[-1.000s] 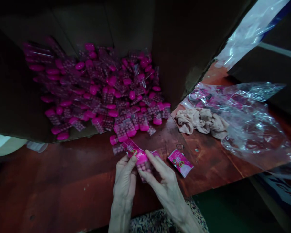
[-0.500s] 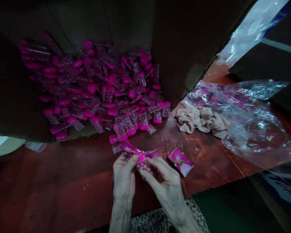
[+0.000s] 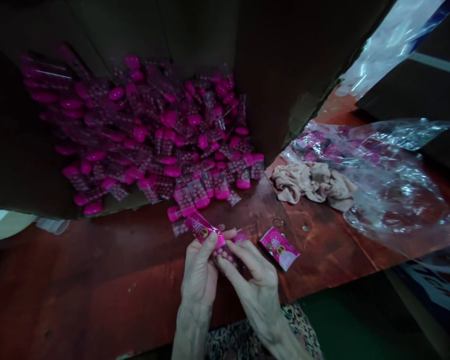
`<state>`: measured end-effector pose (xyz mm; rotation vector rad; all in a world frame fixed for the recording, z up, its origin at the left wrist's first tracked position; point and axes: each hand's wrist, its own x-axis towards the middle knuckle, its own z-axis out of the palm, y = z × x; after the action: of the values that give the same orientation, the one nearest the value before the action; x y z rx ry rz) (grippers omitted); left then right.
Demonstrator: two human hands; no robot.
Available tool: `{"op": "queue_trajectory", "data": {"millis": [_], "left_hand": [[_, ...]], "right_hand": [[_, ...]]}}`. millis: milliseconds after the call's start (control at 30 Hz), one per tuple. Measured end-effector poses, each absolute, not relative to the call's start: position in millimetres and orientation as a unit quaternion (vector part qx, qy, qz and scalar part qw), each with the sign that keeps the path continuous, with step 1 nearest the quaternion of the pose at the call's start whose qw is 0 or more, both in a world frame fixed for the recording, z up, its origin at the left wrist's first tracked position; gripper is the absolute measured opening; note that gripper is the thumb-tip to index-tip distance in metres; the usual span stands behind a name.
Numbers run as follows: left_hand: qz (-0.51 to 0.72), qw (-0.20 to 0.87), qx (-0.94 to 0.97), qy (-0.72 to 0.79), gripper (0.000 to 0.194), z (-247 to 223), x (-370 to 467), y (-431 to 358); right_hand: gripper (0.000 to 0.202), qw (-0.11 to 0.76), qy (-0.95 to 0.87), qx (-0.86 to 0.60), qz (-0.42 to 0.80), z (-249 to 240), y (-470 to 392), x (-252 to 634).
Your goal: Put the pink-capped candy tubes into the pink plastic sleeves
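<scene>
Between my two hands is a small clear candy container (image 3: 225,254) with pink balls inside and a pink cap. My right hand (image 3: 257,272) pinches its clear body between thumb and fingers. With thumb and fingers, my left hand (image 3: 200,267) grips a printed pink sleeve (image 3: 202,229) at the cap end; how far the sleeve covers the cap cannot be made out. Another printed sleeve (image 3: 279,247) lies flat to the right of my hands. Part of a further sleeve (image 3: 240,236) shows behind my right fingers.
A large open cardboard box (image 3: 273,75) lies ahead, with many pink-capped candy containers (image 3: 168,120) heaped inside and spilling onto the red-brown table (image 3: 78,280). On the right are a crumpled cloth (image 3: 311,182) and a clear plastic bag (image 3: 393,195). A white bowl-like rim (image 3: 3,225) shows at far left.
My left hand has shifted slightly right and closer to my right hand, its fingers now further round the container and sleeve. The right hand keeps its pinch.
</scene>
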<state>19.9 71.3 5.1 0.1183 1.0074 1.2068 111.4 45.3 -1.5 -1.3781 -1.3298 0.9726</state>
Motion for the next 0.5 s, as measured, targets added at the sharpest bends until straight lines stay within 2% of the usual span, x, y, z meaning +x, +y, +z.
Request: {"op": "queue_trajectory", "data": {"millis": [100,267,500], "left_hand": [[0.526,0.729,0.048,0.436,0.023,2.7,15.7,73.1],[0.507,0.746,0.023,0.431,0.027,2.4,19.0,73.9],[0.502,0.736,0.131,0.434,0.009,5.7,13.8,73.7]], "right_hand": [[0.017,0.487,-0.567,-0.562,0.354,-1.9,45.0,110.0],[0.016,0.466,-0.546,-0.576,0.392,-2.9,49.0,112.3],[0.022,0.508,-0.562,-0.557,0.340,-2.8,40.4,108.8]]}}
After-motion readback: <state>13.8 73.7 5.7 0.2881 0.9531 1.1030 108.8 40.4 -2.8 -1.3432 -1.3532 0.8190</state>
